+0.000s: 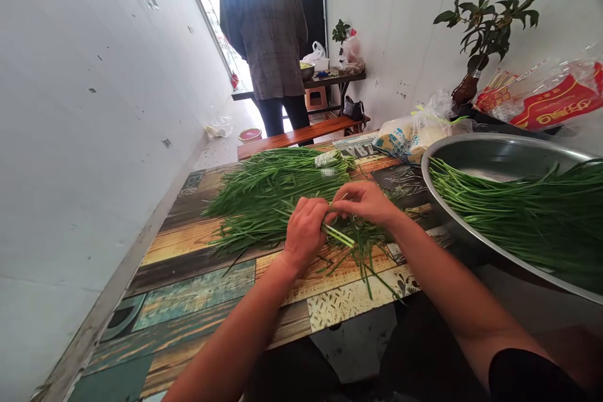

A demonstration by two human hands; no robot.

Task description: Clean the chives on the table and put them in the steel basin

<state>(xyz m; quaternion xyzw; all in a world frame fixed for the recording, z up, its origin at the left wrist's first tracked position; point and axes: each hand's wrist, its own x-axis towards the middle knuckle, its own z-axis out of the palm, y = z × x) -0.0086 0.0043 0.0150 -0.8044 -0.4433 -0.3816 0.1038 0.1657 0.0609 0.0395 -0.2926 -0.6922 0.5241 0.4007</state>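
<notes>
My left hand [306, 229] is closed around a few garlic chives [340, 237], their pale cut ends pointing right and toward me. Close beside it, my right hand [365, 202] has its fingertips pinched at a thin chive strand near the left thumb. Behind both hands lies a large pile of chives [268, 179] on the table, with bundles bound in whitish wrap [327, 158] at their stem ends. Loose chive scraps [365, 257] lie under and in front of my hands.
At the right stands a big metal basin [436, 201] holding many chives. Behind it are plastic bags [400, 138], a potted plant [485, 44] and red packaging [560, 103]. A person [268, 38] stands at a farther table beyond a wooden bench [292, 136]. A white wall [70, 138] runs along the left.
</notes>
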